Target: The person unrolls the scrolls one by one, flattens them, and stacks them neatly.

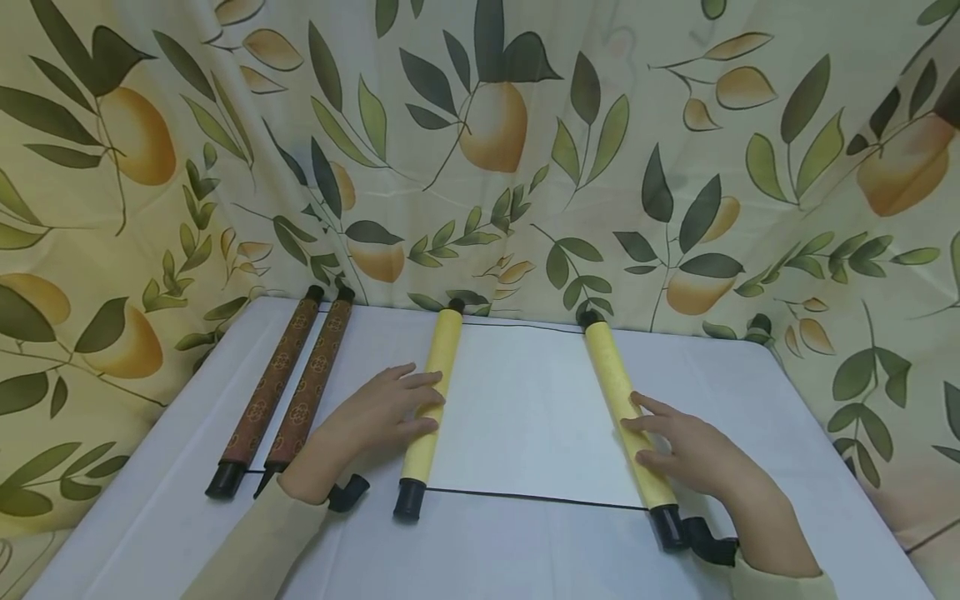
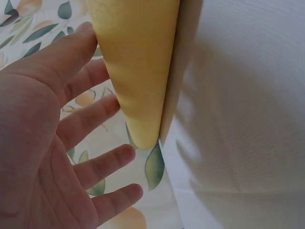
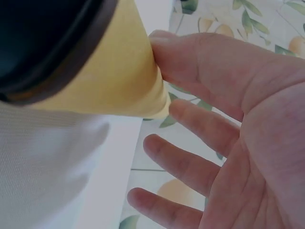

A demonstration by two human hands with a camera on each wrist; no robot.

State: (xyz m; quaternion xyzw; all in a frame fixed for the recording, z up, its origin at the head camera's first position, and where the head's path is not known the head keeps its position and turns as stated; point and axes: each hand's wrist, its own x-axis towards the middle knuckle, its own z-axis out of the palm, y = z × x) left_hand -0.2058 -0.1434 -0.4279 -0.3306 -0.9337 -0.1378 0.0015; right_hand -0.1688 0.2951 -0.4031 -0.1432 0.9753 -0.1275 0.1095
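Observation:
A hanging scroll lies partly unrolled on the table, its white sheet [image 1: 532, 408] stretched between a left yellow roll [image 1: 447, 342] and a right yellow roll [image 1: 606, 354], each with black end caps. My left hand [image 1: 378, 412] rests its fingertips on the left roll from its outer side. The right roll is touched the same way by my right hand [image 1: 693, 450]. In the left wrist view the left hand's fingers [image 2: 86, 121] are spread along the yellow surface, not wrapped round it. The right wrist view has the thumb against the roll, with the other fingers [image 3: 183, 164] extended loosely.
Left of my left hand lie two brown patterned rolls [image 1: 258, 400] with black ends, side by side. Everything rests on a white-covered table [image 1: 517, 558]. Behind it hangs a curtain [image 1: 480, 208] printed with fruit and leaves, close to the table's far edge.

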